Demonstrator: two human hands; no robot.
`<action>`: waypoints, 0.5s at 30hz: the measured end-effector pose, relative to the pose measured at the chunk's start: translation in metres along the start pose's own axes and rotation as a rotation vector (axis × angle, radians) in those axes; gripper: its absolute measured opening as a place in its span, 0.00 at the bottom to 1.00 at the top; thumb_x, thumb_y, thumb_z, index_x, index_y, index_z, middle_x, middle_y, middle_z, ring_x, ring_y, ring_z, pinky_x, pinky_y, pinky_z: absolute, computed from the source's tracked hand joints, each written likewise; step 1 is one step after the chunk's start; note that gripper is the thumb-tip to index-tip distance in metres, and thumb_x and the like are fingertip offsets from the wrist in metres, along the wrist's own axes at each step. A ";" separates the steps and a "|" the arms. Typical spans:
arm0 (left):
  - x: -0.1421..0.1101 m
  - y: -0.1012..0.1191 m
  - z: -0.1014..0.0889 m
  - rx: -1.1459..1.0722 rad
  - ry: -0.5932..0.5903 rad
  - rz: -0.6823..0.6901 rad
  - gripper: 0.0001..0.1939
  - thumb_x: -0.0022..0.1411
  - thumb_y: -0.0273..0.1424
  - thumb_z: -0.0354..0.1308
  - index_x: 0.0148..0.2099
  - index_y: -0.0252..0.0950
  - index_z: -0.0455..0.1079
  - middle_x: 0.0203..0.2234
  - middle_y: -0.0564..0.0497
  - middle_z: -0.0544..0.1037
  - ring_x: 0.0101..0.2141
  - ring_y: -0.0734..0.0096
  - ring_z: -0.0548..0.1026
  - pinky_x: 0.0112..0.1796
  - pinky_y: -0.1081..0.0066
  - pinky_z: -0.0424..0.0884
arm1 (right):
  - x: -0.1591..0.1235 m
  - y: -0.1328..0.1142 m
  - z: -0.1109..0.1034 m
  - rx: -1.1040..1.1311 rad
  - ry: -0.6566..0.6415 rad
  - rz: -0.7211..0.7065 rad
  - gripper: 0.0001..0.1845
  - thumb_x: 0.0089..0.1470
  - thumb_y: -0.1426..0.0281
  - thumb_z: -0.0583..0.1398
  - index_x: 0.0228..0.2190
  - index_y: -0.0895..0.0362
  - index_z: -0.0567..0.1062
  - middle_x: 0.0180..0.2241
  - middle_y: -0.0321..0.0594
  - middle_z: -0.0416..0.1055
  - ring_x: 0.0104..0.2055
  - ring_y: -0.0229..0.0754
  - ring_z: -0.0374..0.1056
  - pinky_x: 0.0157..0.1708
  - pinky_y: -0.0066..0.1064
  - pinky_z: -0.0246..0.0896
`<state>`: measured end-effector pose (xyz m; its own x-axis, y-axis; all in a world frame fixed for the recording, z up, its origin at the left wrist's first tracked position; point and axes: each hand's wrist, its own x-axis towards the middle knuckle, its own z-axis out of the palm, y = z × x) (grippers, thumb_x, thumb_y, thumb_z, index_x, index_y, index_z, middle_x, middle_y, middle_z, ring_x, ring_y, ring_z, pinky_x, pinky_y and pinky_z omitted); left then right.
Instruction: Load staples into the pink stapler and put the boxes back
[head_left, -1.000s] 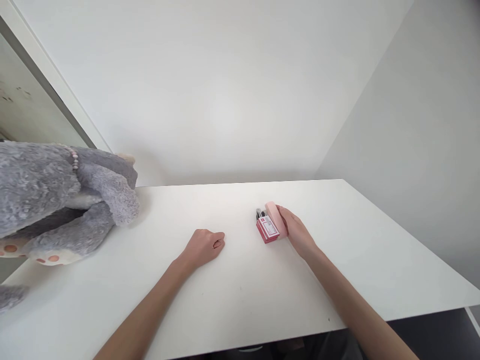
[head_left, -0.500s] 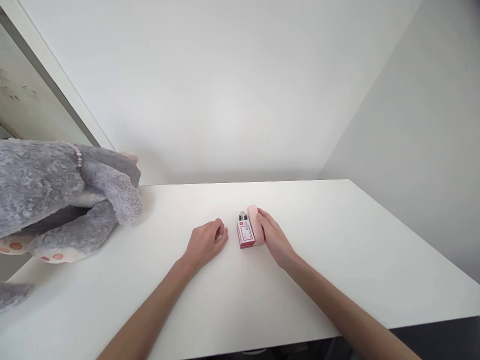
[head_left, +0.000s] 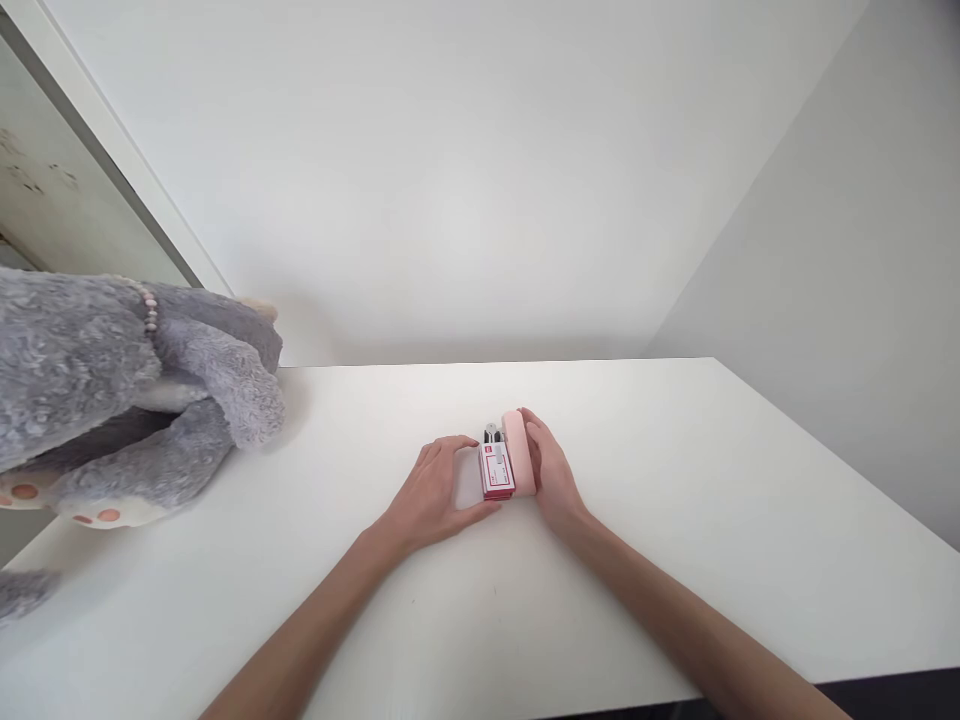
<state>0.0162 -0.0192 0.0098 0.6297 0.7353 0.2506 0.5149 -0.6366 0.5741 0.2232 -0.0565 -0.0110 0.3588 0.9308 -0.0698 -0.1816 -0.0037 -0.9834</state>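
Observation:
A small red-and-white box [head_left: 496,472], apparently stacked on another red one, sits at the table's middle. Just beyond it is a small black and silver metal item [head_left: 492,433]. A long, rounded pink case-like object [head_left: 519,453] lies along the box's right side, touching or nearly so. My left hand [head_left: 442,490] is open, fingers and thumb spread toward the box's far and near ends; contact is unclear. Loosely bent, my right hand [head_left: 553,470] cups the pink object's right side, fingertips by its far end and thumb off its top.
A large grey plush toy [head_left: 217,375] with a beaded string lies across the left of the white table [head_left: 480,620]. White walls [head_left: 450,200] rise behind the table and to the right. The table's front edge shows at bottom right.
My left hand has opened from a loose curl and reached right to the box. My right thumb has come off the pink object's top. The view has shifted slightly.

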 end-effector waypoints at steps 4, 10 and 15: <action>0.001 -0.004 0.000 0.002 -0.009 0.006 0.35 0.63 0.51 0.66 0.65 0.45 0.59 0.62 0.43 0.71 0.61 0.46 0.71 0.59 0.46 0.73 | 0.004 -0.004 -0.003 0.104 0.015 0.099 0.31 0.64 0.47 0.57 0.63 0.42 0.71 0.70 0.33 0.64 0.71 0.53 0.63 0.69 0.48 0.62; 0.001 -0.007 0.002 -0.010 0.001 0.039 0.34 0.63 0.49 0.67 0.65 0.45 0.61 0.63 0.42 0.70 0.62 0.47 0.72 0.59 0.46 0.73 | 0.022 -0.009 -0.020 0.021 0.177 -0.060 0.17 0.64 0.53 0.57 0.46 0.48 0.78 0.59 0.41 0.75 0.63 0.51 0.70 0.65 0.48 0.64; 0.003 -0.008 -0.001 -0.088 0.014 -0.002 0.34 0.60 0.51 0.69 0.62 0.46 0.62 0.62 0.41 0.71 0.59 0.50 0.75 0.57 0.50 0.75 | 0.028 -0.009 -0.026 0.027 0.207 -0.047 0.12 0.61 0.57 0.58 0.41 0.49 0.76 0.50 0.42 0.78 0.54 0.50 0.75 0.57 0.46 0.70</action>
<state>0.0133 -0.0118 0.0061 0.6198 0.7404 0.2601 0.4630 -0.6127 0.6405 0.2590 -0.0397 -0.0084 0.5474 0.8348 -0.0595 -0.1834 0.0502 -0.9818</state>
